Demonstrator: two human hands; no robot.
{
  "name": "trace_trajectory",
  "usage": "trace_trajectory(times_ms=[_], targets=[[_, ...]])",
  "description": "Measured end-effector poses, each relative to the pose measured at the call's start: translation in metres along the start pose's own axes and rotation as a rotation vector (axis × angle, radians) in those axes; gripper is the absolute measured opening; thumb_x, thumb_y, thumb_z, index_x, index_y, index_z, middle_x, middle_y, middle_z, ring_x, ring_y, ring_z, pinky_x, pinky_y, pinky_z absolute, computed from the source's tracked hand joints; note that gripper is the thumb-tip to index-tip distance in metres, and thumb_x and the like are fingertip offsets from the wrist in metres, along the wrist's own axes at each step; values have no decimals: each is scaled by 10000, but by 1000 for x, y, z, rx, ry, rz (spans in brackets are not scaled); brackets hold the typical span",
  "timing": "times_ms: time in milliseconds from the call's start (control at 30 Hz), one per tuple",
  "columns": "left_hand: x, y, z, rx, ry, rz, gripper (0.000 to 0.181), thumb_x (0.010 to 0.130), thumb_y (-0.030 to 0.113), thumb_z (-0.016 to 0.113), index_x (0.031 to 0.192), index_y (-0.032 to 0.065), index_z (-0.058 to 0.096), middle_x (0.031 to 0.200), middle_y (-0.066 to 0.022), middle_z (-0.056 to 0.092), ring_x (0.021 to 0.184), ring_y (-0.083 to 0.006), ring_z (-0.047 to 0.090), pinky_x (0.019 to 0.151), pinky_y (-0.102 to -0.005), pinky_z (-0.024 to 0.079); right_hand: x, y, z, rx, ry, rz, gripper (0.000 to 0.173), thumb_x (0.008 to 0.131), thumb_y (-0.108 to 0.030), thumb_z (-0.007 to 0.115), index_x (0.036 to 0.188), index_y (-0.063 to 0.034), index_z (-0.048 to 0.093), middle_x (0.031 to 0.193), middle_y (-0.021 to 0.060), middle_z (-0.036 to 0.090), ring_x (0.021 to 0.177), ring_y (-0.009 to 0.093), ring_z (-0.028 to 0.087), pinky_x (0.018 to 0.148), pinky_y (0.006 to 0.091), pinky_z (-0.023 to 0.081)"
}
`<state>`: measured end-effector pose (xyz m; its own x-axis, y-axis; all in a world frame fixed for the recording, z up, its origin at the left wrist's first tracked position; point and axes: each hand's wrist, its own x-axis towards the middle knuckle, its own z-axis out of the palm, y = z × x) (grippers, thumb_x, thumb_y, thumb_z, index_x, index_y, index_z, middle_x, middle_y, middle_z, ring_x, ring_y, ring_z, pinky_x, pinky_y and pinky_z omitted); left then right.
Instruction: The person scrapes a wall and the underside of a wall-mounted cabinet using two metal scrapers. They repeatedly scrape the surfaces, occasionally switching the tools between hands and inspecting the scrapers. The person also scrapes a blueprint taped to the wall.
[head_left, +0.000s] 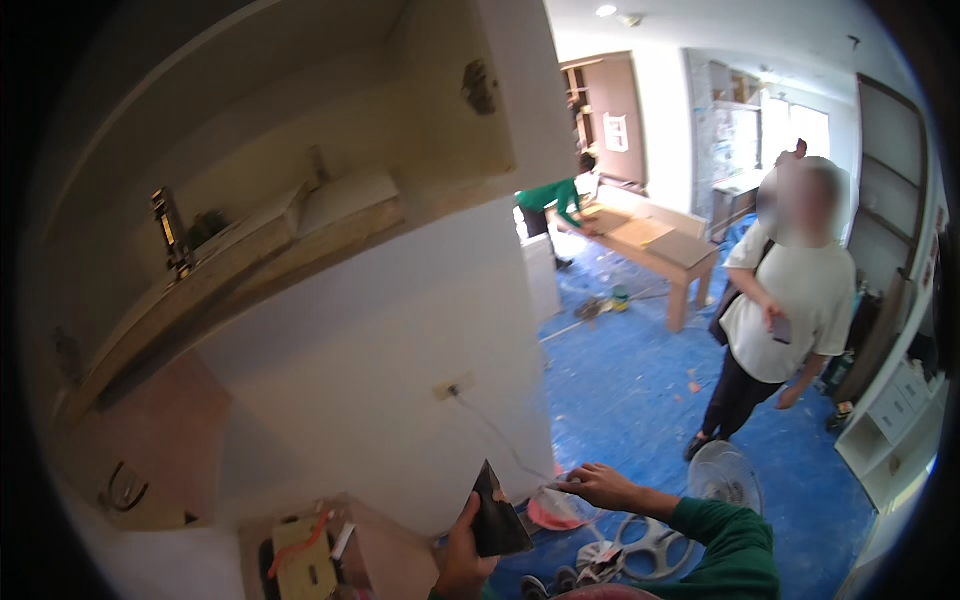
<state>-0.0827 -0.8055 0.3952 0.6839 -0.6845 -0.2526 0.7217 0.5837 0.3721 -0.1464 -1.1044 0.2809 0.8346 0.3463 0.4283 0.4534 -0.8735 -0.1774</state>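
At the bottom middle, my left hand (459, 559) grips a dark triangular plate (501, 521) with pale smears near its upper edge. My right hand (606, 487), in a green sleeve, is closed around a small flat tool (564, 486), whose far end is hard to make out. The two hands are apart, in front of a white wall. Below my right hand, a red and whitish container (559, 514) rests on the blue floor sheeting (622, 390).
A standing fan (724, 476) is near my right arm. A person in a white shirt (795, 307) stands beyond it, holding a phone. Another person in green (551, 196) leans over a wooden table (637, 232). A cord runs from a wall outlet (453, 388). Shelving (247, 262) juts out at upper left.
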Motion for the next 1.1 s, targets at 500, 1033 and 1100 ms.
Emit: trace_trajectory(times_ms=[500, 1033, 1100], targets=[[-151, -15, -110, 8, 183, 209, 338, 1008, 300, 574, 1235, 50, 580, 1095, -99, 665, 1019, -253, 653, 929, -428, 531, -93, -203, 202, 689, -142, 411, 305, 931, -240, 611, 1184, -86, 681, 963, 200, 654, 946, 403, 622, 830, 475, 494], [-440, -65, -383, -344, 480, 754, 477, 994, 412, 605, 1293, 42, 581, 1254, -89, 653, 1117, -226, 639, 1008, -381, 493, -66, -493, 283, 1457, 251, 815, 418, 1073, -333, 453, 1258, 18, 584, 1108, 96, 659, 976, 191, 642, 885, 342, 507], [-449, -63, -379, -353, 477, 810, 468, 995, 411, 604, 1287, 45, 585, 1254, -81, 656, 1110, -223, 645, 996, -376, 501, -47, -526, 269, 1267, 298, 666, 428, 1084, -326, 413, 1237, 39, 575, 1163, 119, 618, 1019, 183, 598, 898, 335, 473]])
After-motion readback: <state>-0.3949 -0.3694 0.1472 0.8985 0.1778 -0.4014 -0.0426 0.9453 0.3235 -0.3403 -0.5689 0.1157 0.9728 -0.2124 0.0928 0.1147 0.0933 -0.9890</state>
